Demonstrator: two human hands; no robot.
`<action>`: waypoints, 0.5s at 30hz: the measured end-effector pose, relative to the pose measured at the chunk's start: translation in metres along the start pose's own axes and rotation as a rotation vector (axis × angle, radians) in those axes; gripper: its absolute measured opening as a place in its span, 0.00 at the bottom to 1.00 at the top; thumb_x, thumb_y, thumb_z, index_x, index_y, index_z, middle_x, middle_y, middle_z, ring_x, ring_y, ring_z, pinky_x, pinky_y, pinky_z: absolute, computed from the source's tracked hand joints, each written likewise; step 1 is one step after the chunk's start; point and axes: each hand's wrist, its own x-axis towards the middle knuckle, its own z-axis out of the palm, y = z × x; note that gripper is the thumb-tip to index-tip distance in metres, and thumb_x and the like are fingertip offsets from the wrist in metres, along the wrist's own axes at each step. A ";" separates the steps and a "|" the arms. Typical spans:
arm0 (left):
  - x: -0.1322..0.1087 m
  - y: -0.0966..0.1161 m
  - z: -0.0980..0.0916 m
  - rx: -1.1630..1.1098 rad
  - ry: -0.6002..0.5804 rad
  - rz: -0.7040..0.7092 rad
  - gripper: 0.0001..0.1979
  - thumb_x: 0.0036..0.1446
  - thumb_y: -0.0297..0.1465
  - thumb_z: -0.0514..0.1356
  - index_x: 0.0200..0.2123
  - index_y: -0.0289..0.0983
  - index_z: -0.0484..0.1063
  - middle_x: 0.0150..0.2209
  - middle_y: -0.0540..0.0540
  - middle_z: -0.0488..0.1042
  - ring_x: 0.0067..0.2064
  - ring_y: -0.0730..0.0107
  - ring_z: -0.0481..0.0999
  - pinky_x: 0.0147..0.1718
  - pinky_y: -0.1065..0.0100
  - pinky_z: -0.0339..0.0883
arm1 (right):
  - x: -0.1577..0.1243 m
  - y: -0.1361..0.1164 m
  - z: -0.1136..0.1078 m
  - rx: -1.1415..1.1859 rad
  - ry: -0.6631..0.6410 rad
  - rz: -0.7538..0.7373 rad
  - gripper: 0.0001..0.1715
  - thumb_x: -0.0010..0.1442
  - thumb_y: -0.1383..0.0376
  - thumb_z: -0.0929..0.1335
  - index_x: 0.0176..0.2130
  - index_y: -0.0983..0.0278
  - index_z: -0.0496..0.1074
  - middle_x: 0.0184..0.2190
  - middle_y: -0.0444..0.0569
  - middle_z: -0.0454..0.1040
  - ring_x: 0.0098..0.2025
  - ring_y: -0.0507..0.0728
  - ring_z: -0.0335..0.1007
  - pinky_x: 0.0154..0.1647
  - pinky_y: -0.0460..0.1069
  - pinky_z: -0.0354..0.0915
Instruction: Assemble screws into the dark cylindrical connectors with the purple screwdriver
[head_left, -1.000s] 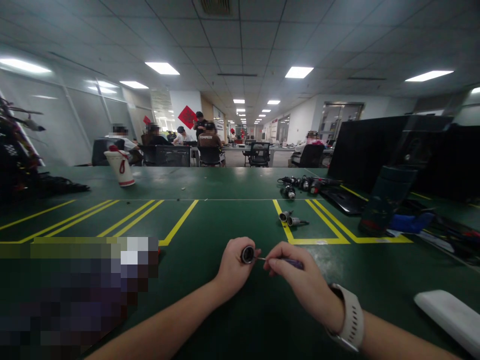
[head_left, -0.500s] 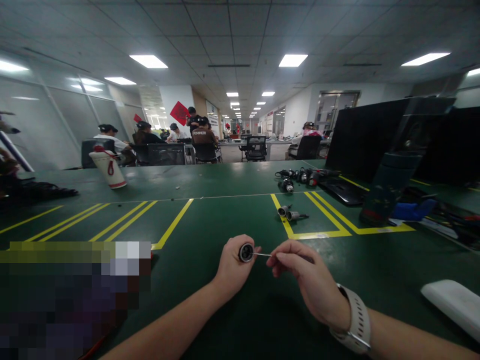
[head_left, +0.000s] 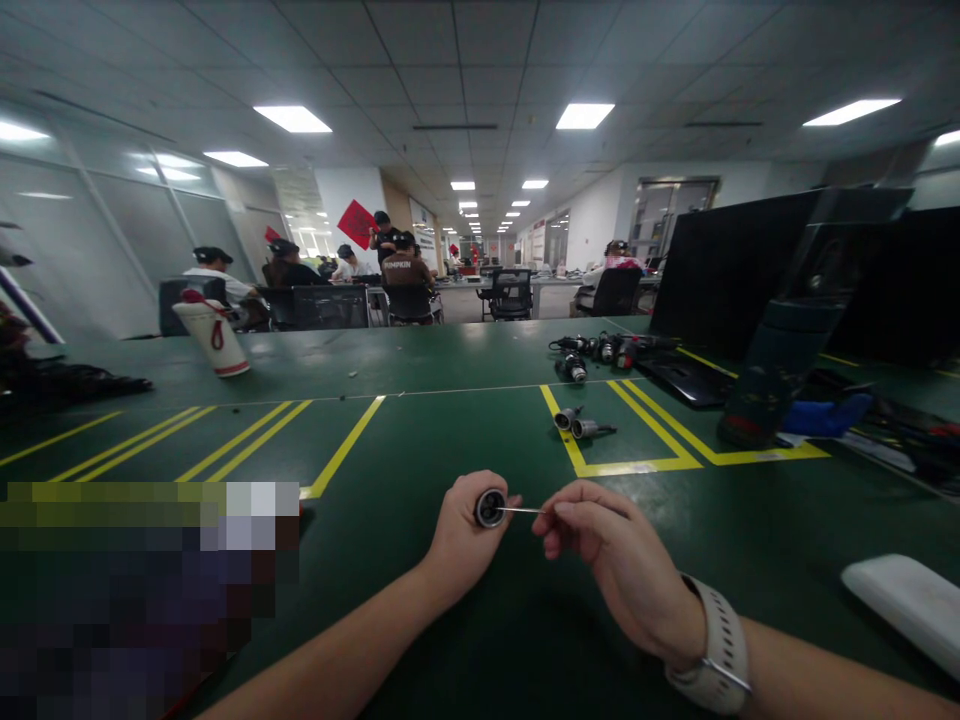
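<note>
My left hand [head_left: 465, 535] is closed around a cup-shaped metal hole saw [head_left: 490, 508], its open round end facing me with a dark interior. My right hand [head_left: 600, 545], with a pale watch strap at the wrist, pinches a thin metal rod, perhaps a hex key [head_left: 523, 511]. The rod's far end meets the hole saw's right side; the exact contact point is too small to make out. Beyond my hands, two similar metal hole saws [head_left: 591, 429] lie side by side within yellow tape lines, at least one with a shank pointing right.
Yellow tape marks the green table [head_left: 450, 440]. Several dark tool parts [head_left: 576, 366] lie farther back. On the right stand a dark bottle [head_left: 780, 375] and black monitor [head_left: 727, 270], with a white object [head_left: 904, 605] nearer. A cup [head_left: 215, 338] stands at left. People sit beyond.
Both hands keep nearly the same pose, with the rod still against the hole saw. My right wrist has shifted slightly right and down. The whole view has moved a little.
</note>
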 end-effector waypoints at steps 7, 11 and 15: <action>-0.001 0.006 -0.002 0.060 0.005 0.021 0.09 0.50 0.29 0.57 0.20 0.39 0.62 0.21 0.52 0.66 0.27 0.69 0.65 0.28 0.68 0.58 | -0.008 -0.007 0.002 -0.331 0.013 -0.102 0.07 0.52 0.69 0.66 0.25 0.65 0.73 0.24 0.47 0.74 0.29 0.54 0.68 0.31 0.49 0.62; -0.001 0.006 -0.002 0.070 0.005 0.036 0.09 0.50 0.29 0.58 0.20 0.39 0.63 0.21 0.52 0.67 0.26 0.70 0.65 0.28 0.69 0.58 | -0.008 -0.008 0.003 -0.304 -0.006 -0.078 0.07 0.52 0.68 0.66 0.25 0.65 0.73 0.25 0.47 0.74 0.29 0.54 0.68 0.31 0.50 0.63; -0.002 0.001 0.000 0.065 0.017 0.043 0.09 0.51 0.29 0.57 0.20 0.38 0.62 0.22 0.52 0.66 0.26 0.70 0.65 0.27 0.70 0.58 | -0.005 -0.002 0.003 -0.117 0.002 -0.032 0.06 0.52 0.68 0.66 0.26 0.66 0.73 0.25 0.48 0.75 0.28 0.54 0.68 0.31 0.50 0.63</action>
